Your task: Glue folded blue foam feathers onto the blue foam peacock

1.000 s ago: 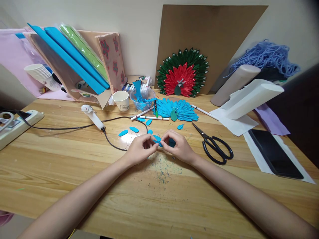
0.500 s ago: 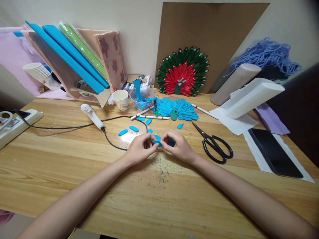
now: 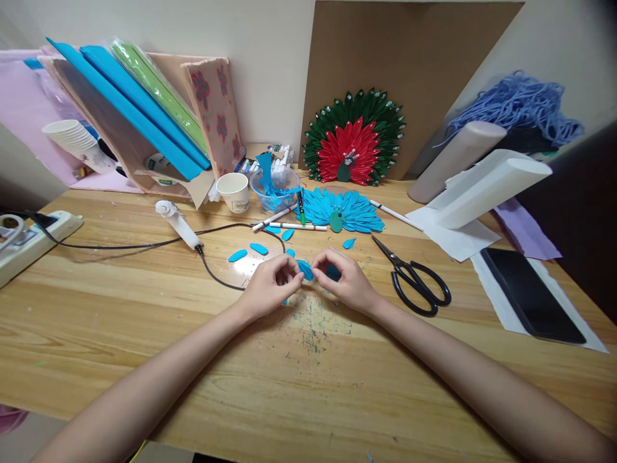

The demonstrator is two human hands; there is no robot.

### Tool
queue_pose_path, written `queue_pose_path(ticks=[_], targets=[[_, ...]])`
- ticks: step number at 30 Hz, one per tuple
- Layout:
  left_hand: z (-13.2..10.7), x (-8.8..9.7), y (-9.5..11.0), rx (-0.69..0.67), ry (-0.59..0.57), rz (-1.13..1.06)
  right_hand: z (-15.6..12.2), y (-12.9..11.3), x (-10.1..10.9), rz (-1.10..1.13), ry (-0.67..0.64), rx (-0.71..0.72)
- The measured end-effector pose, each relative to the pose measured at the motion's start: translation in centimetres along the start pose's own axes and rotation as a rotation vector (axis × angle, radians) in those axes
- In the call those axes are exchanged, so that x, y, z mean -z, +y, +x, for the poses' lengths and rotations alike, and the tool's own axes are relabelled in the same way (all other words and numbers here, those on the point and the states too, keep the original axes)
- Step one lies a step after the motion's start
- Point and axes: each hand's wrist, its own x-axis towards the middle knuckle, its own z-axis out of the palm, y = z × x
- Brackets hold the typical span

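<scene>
My left hand [image 3: 274, 283] has thumb and forefinger together, seemingly clamped on the near left edge of a small blue petal [image 3: 304, 270], which sits to the left of the scissors [image 3: 419, 283], well apart from them. My right hand [image 3: 344, 280], between petal and scissors, has its fingertips close at the petal's other side; they hide too much for me to tell whether they grip it. It looks thin and ridged, so I'd judge it nearly weightless, soft, quick to crease or tear, hardly slippery. I'd hold it lightly by its ends, leaving the broad middle unsqueezed.
</scene>
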Motion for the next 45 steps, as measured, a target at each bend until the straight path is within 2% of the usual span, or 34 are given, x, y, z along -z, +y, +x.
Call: queue_pose_path(ticks=[4,12,16,19,22,25,31,34,36,40,45], targets=[[-0.1,0.0,0.0,-0.015,-0.015,0.008,0.1,-0.1,0.0,-0.001,-0.049,0.019],[-0.1,0.0,0.1,-0.019,0.013,0.015,0.1,-0.2,0.0,-0.007,-0.017,0.066],[-0.2,0.1,0.1,0.011,0.034,-0.071,-0.1,-0.2,0.1,-0.095,0.102,0.21],[-0.2,0.2,0.2,0.04,-0.019,-0.144,-0.3,0.1,0.1,-0.202,0.158,0.358],[-0.2,0.4,0.4,0.036,-0.096,-0.137,-0.5,0.6,0.1,-0.315,0.17,0.518],[-0.2,0.6,0.5,0.016,-0.126,-0.143,-0.6,1.0,0.2,-0.397,0.131,0.589],[-0.1,0.5,0.1,0.01,-0.104,-0.135,-0.7,1.1,0.1,-0.469,0.119,0.548],[-0.1,0.4,0.0,0.008,-0.088,-0.142,-0.6,0.8,0.0,-0.406,0.137,0.517],[-0.1,0.4,0.0,0.003,-0.084,-0.136,-0.5,0.7,0.0,-0.335,0.132,0.445],[-0.1,0.3,0.1,-0.008,-0.076,-0.042,-0.3,0.5,0.2,-0.216,0.058,0.272],[-0.3,-0.1,0.1,-0.091,-0.065,0.121,0.0,0.5,0.2,-0.19,-0.021,0.248]])
